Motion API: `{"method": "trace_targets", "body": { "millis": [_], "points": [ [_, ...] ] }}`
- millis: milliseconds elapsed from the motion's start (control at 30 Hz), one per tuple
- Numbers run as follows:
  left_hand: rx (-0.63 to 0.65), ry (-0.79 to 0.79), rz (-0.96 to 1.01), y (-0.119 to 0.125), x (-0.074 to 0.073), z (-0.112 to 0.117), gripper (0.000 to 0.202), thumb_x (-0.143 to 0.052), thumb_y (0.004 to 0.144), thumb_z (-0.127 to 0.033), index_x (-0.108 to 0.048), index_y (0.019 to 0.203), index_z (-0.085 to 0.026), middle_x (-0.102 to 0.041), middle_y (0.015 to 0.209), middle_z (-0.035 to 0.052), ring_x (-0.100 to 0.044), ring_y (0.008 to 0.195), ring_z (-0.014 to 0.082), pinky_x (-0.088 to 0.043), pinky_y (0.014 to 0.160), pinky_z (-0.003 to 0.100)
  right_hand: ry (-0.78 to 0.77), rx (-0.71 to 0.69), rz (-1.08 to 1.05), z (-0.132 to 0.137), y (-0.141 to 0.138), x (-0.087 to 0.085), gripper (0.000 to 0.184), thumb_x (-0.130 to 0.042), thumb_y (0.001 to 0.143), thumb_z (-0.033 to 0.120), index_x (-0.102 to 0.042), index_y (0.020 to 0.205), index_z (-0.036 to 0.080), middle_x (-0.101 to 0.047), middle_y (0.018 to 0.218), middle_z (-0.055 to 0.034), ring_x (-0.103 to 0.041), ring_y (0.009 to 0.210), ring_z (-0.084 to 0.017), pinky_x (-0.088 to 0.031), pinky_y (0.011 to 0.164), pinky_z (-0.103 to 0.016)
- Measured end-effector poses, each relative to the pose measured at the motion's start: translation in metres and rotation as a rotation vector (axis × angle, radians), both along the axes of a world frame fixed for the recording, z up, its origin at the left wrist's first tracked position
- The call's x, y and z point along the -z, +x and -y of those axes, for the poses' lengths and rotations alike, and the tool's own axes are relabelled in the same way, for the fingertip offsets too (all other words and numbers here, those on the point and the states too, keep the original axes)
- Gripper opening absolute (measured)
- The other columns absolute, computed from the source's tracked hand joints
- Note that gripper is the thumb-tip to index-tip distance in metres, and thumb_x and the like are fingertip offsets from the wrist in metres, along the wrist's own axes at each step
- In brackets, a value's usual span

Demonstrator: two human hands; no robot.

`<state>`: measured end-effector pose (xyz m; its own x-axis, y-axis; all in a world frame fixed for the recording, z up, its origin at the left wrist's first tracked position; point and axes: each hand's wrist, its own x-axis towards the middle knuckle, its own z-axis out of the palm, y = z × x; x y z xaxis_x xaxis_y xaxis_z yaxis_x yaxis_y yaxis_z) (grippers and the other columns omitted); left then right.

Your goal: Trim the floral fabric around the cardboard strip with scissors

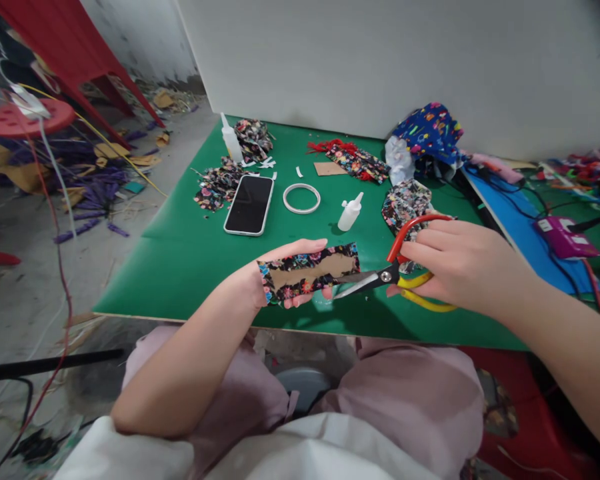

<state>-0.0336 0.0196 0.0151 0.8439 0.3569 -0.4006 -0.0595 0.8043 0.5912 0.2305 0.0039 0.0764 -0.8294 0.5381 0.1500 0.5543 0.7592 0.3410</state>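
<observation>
Surface (180, 267): green-topped. Directly on it: phone (249, 205), screen up, dark; white ring (301, 211) just beside phone; brown card (330, 169); white bottle (349, 215), standing; floral scraps (217, 185) near phone's far end.

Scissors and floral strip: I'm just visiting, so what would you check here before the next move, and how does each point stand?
1. Floral strip held by the left hand: ok, thumb along its upper edge.
2. Scissors held by the right hand: ok.
3. Blades parted: ok, they stand slightly open.
4. Left fingertips well away from the blades: not ok, one fingertip shows close to the blade tips.
5. Fabric caught between the blades: cannot tell, the strip's edge overlaps them in this view.
6. Phone and nearer white bottle clear of the blades: ok, both are farther back on the green table.
</observation>
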Motion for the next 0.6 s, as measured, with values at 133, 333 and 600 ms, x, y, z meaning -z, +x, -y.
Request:
{"method": "trace_targets", "body": {
  "millis": [133,333,600],
  "points": [
    [-0.017,0.05,-0.082,-0.0005,-0.0009,0.0021,0.048,-0.047,0.079,-0.051,-0.066,0.096,-0.01,-0.067,0.062,0.0071,-0.05,0.031,0.0103,-0.034,0.024,0.016,0.007,0.005,-0.014,-0.0005,0.0009,0.0018,0.029,-0.051,0.078,0.043,-0.062,0.079,0.016,-0.053,0.062,-0.0031,-0.049,0.066,-0.017,-0.035,0.064,-0.029],
    [0.006,0.051,-0.165,-0.0011,0.0,0.0023,0.052,-0.045,0.079,-0.054,-0.069,0.09,-0.01,-0.056,0.04,0.0045,-0.047,0.028,0.0118,-0.032,0.023,0.016,0.036,-0.002,-0.023,0.0008,-0.0025,0.0014,0.024,-0.051,0.078,0.037,-0.062,0.077,0.017,-0.054,0.06,-0.0025,-0.048,0.065,-0.016,-0.032,0.061,-0.028],
    [0.011,-0.055,-0.063,-0.0009,0.0021,-0.0004,0.048,-0.044,0.081,-0.05,-0.066,0.096,-0.01,-0.061,0.046,0.0054,-0.051,0.03,0.0134,-0.037,0.024,0.017,0.133,0.034,0.015,0.0083,-0.0078,-0.0036,0.022,-0.053,0.078,0.037,-0.057,0.067,0.019,-0.053,0.054,-0.0002,-0.047,0.06,-0.014,-0.026,0.052,-0.027]
  ]
}}
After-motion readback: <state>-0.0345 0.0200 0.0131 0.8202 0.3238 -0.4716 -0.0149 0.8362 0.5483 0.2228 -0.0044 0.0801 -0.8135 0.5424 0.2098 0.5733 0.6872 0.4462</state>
